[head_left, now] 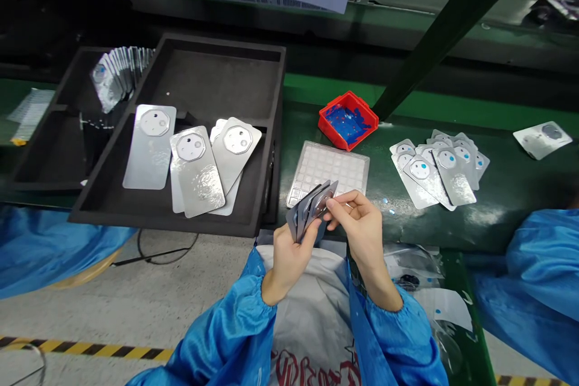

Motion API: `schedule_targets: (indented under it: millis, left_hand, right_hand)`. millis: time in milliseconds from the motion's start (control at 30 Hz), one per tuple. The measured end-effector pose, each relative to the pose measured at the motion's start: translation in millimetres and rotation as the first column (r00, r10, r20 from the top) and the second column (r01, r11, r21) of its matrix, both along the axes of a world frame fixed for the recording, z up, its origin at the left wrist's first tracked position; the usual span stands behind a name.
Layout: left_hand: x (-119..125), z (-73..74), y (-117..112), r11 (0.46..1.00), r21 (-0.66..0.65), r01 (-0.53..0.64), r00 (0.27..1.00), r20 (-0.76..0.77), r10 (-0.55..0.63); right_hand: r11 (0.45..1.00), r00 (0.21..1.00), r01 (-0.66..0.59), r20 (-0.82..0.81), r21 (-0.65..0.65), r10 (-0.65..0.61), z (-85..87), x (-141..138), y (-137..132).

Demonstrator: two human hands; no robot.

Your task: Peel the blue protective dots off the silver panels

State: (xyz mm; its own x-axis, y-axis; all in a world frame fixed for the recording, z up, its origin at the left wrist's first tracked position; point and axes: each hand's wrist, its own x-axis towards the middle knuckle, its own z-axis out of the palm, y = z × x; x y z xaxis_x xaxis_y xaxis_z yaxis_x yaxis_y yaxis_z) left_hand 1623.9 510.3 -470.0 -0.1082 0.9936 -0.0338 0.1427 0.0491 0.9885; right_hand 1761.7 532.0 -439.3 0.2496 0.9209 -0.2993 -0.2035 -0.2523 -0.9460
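Note:
My left hand (289, 259) is closed around a fanned stack of silvery phone back plates (308, 210), held up in front of my body. My right hand (362, 226) is at the front plate of that stack, thumb and forefinger pinched near its round camera area. Whatever is in the pinch is too small to make out. Just beyond the stack lies a clear plastic tray (332, 164) with a grid of small pockets. Behind it a red bin (348, 146) holds small blue pieces.
To the left, a black foam tray (217, 78) carries several loose plates (149, 151); a row of plates (122, 72) stands further left. Plates with blue dots (446, 163) are piled at right, and a single plate (543, 139) lies beyond. A green post (452, 24) slants over the bench.

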Motion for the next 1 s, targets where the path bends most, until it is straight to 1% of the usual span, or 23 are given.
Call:
schedule_targets:
  millis: [67, 100, 167, 200, 233, 300, 333, 400, 433, 467, 533, 600, 633, 667, 700, 733, 767, 800, 833, 867, 900, 933, 1000]
  left_hand:
    - [-2.2, 2.5, 0.6, 1.000, -0.022, -0.009, 1.000, 0.024, 0.010]
    - [-2.9, 5.0, 1.2, 0.999, -0.046, -0.019, 0.999, 0.047, 0.021]
    - [-2.8, 11.4, 2.7, 0.990, -0.136, -0.040, 0.992, 0.113, 0.056]
    - [-2.3, 14.8, 3.4, 0.979, -0.197, -0.047, 0.985, 0.154, 0.078]
    - [-1.6, 17.8, 4.1, 0.964, -0.262, -0.049, 0.975, 0.196, 0.103]
    - [-0.3, 21.8, 4.8, 0.923, -0.381, -0.048, 0.946, 0.279, 0.164]
    - [0.2, 22.5, 4.5, 0.899, -0.437, -0.035, 0.929, 0.316, 0.190]
    - [1.0, 21.2, 2.1, 0.851, -0.525, 0.009, 0.899, 0.377, 0.223]
    - [1.6, 19.4, 0.1, 0.831, -0.555, 0.049, 0.884, 0.411, 0.222]
    - [2.5, 17.1, -2.3, 0.812, -0.575, 0.100, 0.869, 0.447, 0.210]
    - [5.0, 12.2, -7.5, 0.784, -0.591, 0.193, 0.843, 0.508, 0.176]
    - [7.7, 8.7, -11.7, 0.769, -0.598, 0.229, 0.852, 0.505, 0.139]
    - [8.5, 7.9, -12.8, 0.776, -0.592, 0.220, 0.871, 0.477, 0.117]
    - [8.6, 7.9, -13.1, 0.793, -0.574, 0.206, 0.892, 0.443, 0.089]
    - [8.0, 8.4, -12.6, 0.815, -0.546, 0.194, 0.909, 0.413, 0.060]
    - [6.5, 9.4, -11.3, 0.833, -0.519, 0.194, 0.919, 0.392, 0.031]
    - [4.3, 10.6, -9.3, 0.843, -0.499, 0.202, 0.924, 0.383, 0.005]
    - [1.6, 11.8, -7.0, 0.844, -0.491, 0.217, 0.924, 0.383, -0.015]
    - [-1.4, 12.9, -4.6, 0.840, -0.491, 0.231, 0.923, 0.383, -0.030]
    - [-4.3, 13.9, -2.3, 0.835, -0.494, 0.242, 0.924, 0.380, -0.043]
    - [-6.8, 14.8, -0.3, 0.833, -0.494, 0.248, 0.926, 0.372, -0.054]
    - [-8.8, 15.6, 1.3, 0.835, -0.490, 0.250, 0.929, 0.363, -0.065]
    - [-10.5, 17.2, 3.2, 0.840, -0.476, 0.259, 0.933, 0.349, -0.090]
  right_hand:
    - [0.998, 0.998, -0.068, 0.017, -0.011, 0.068, 1.4, 6.4, 3.3]
    - [0.995, 0.993, -0.104, 0.053, 0.001, 0.104, 3.1, 9.5, 4.6]
    - [0.983, 0.969, -0.170, 0.191, 0.063, 0.155, 9.0, 14.5, 6.2]
    - [0.976, 0.947, -0.192, 0.279, 0.102, 0.157, 13.1, 16.7, 7.0]
    - [0.970, 0.922, -0.200, 0.360, 0.137, 0.139, 17.8, 18.8, 8.4]
    - [0.966, 0.891, -0.146, 0.453, 0.215, 0.034, 27.7, 22.9, 15.1]
    - [0.963, 0.890, -0.094, 0.455, 0.254, -0.033, 32.4, 24.6, 21.6]
    - [0.942, 0.907, 0.012, 0.392, 0.335, -0.151, 39.5, 24.2, 41.8]
    - [0.928, 0.920, 0.043, 0.347, 0.369, -0.180, 41.7, 20.5, 55.1]
    - [0.918, 0.935, 0.045, 0.306, 0.395, -0.178, 42.9, 13.8, 69.8]
    - [0.910, 0.967, -0.028, 0.240, 0.415, -0.079, 42.5, -8.0, 99.8]
    - [0.904, 0.975, -0.172, 0.195, 0.391, 0.102, 39.6, -35.0, 125.5]
    - [0.896, 0.963, -0.249, 0.191, 0.367, 0.190, 38.0, -46.6, 134.6]
    - [0.884, 0.939, -0.325, 0.228, 0.337, 0.258, 36.7, -54.7, 140.1]
    - [0.871, 0.910, -0.375, 0.305, 0.319, 0.280, 35.8, -58.3, 141.3]
    - [0.863, 0.874, -0.398, 0.414, 0.312, 0.253, 35.4, -56.7, 138.0]
    - [0.858, 0.827, -0.399, 0.532, 0.323, 0.184, 35.4, -50.0, 130.2]
    - [0.854, 0.771, -0.385, 0.631, 0.351, 0.089, 35.7, -39.0, 118.7]
    - [0.846, 0.717, -0.367, 0.697, 0.387, -0.008, 35.9, -24.9, 104.6]
    - [0.839, 0.682, -0.367, 0.730, 0.402, -0.052, 35.6, -9.0, 89.1]
    - [0.837, 0.665, -0.378, 0.745, 0.396, -0.052, 34.6, 7.0, 73.5]
    - [0.829, 0.650, -0.420, 0.760, 0.370, -0.010, 32.5, 21.6, 58.7]
    - [0.796, 0.616, -0.504, 0.785, 0.335, 0.060, 25.8, 43.0, 33.6]
